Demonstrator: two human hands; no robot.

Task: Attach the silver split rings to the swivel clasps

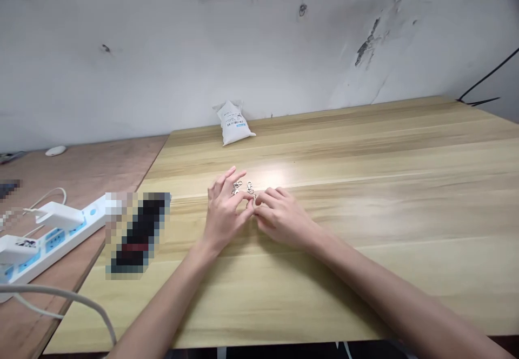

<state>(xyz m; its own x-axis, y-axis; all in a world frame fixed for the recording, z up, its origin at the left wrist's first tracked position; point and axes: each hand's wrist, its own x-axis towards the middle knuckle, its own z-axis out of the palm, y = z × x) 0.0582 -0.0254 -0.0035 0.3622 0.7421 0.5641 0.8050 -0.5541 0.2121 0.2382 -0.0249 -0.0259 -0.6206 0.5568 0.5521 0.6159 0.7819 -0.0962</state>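
Note:
My left hand (225, 207) pinches with thumb and forefinger, its other fingers raised and spread. Against it, the closed fingertips of my right hand (281, 213) meet at the same spot. Between the two pinches shows a small metal ring (254, 199), mostly covered by fingertips. Just beyond it lies a silver lobster clasp (250, 187); whether it joins the ring I cannot tell. More small silver clasps (237, 187) lie in a cluster behind my left hand, partly hidden by its fingers.
A white plastic package (235, 126) with a printed label stands against the wall on the wooden table (385, 186). To the left lies a pixelated dark object (140, 234). A white power strip (60, 240) with plugged chargers and cables sits on the lower brown surface (117, 164).

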